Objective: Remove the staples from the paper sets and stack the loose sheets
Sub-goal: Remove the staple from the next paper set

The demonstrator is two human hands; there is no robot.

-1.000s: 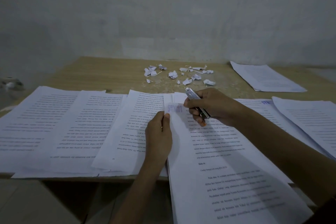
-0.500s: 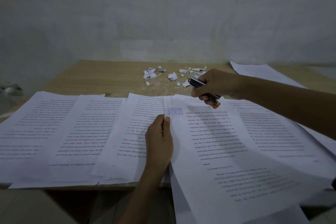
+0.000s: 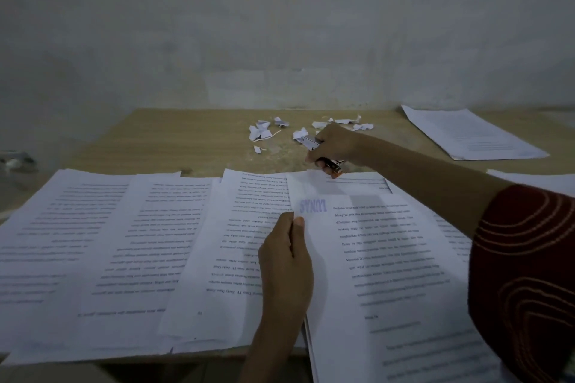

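My left hand (image 3: 287, 258) pinches the left edge of a printed paper set (image 3: 392, 274) that bears a blue stamp near its top corner and hangs over the table's front edge. My right hand (image 3: 334, 144) is stretched forward over the table and grips a small metal staple remover (image 3: 326, 158) with an orange end. Its metal tip sits beside the torn paper scraps (image 3: 298, 134). Several printed sheets (image 3: 130, 242) lie overlapping in a row along the front of the wooden table (image 3: 193, 140).
A separate stack of sheets (image 3: 469, 134) lies at the table's back right corner. More pages (image 3: 535, 179) show at the right edge behind my red patterned sleeve. A pale wall closes off the back. A blurred object (image 3: 15, 160) sits off the table's left side.
My right hand, holding the staple remover, has moved away from the stamped corner of the set to the scraps at the back. My left hand has kept its pinch on the set's edge.
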